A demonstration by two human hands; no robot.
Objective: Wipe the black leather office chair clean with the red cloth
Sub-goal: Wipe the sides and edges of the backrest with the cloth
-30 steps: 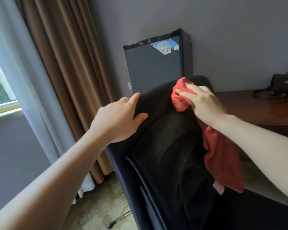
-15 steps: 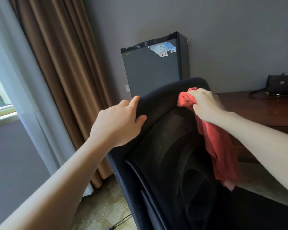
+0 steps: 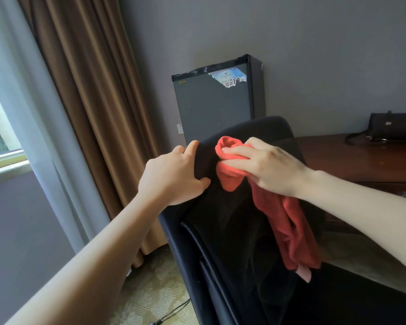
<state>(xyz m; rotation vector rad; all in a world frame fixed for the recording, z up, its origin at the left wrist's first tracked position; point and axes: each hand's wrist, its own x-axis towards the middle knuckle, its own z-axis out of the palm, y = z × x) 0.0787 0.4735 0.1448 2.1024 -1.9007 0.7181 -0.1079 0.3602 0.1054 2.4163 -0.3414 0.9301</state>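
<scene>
The black leather office chair [image 3: 232,231] fills the lower middle, its backrest top towards the wall. My left hand [image 3: 171,174] grips the backrest's upper left edge, thumb on the front face. My right hand [image 3: 265,165] holds the bunched red cloth [image 3: 286,221] against the top of the backrest, right next to my left hand. The cloth's loose end hangs down over the front of the backrest.
A grey mini fridge [image 3: 216,106] stands against the wall behind the chair. A dark wooden desk [image 3: 361,160] with a black bag [image 3: 394,125] is at the right. Brown curtains [image 3: 92,102] and a window [image 3: 0,127] are on the left. A cable [image 3: 171,313] lies on the carpet.
My right hand has slid the cloth leftwards along the backrest's top, ending close to my left hand. My left hand keeps its grip on the edge.
</scene>
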